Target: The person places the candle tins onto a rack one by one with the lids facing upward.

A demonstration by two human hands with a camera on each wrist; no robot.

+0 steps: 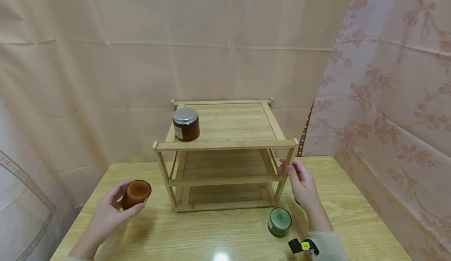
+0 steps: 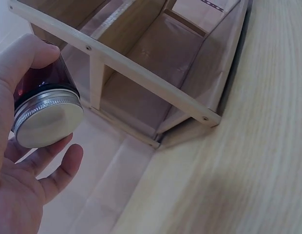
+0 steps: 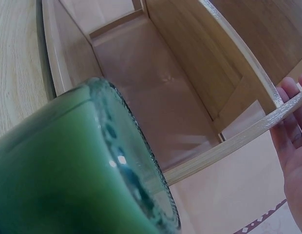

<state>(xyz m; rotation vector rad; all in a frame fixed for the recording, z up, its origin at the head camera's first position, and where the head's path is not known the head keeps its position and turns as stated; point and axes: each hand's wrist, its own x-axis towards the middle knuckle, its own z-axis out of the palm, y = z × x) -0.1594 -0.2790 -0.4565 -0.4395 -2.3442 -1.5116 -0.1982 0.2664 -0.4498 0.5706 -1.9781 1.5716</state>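
My left hand point(image 1: 110, 214) holds an amber glass jar point(image 1: 138, 193) above the table, left of a three-level wooden rack point(image 1: 225, 145). The jar is tilted, its glass base towards the head camera; its silver lid point(image 2: 51, 124) shows in the left wrist view. With thumb and fingers, my right hand point(image 1: 303, 182) grips the rack's front right post point(image 1: 286, 171). Just in front of that post, a green jar point(image 1: 280, 222) stands on the table, glass base up. It fills the near left of the right wrist view.
Another amber jar point(image 1: 186, 124) with a silver lid stands upright at the left front of the rack's top shelf. The rack sits towards the back of the wooden table point(image 1: 197, 237). Beige cloth point(image 1: 225, 37) hangs behind, and flowered cloth point(image 1: 391, 96) on the right.
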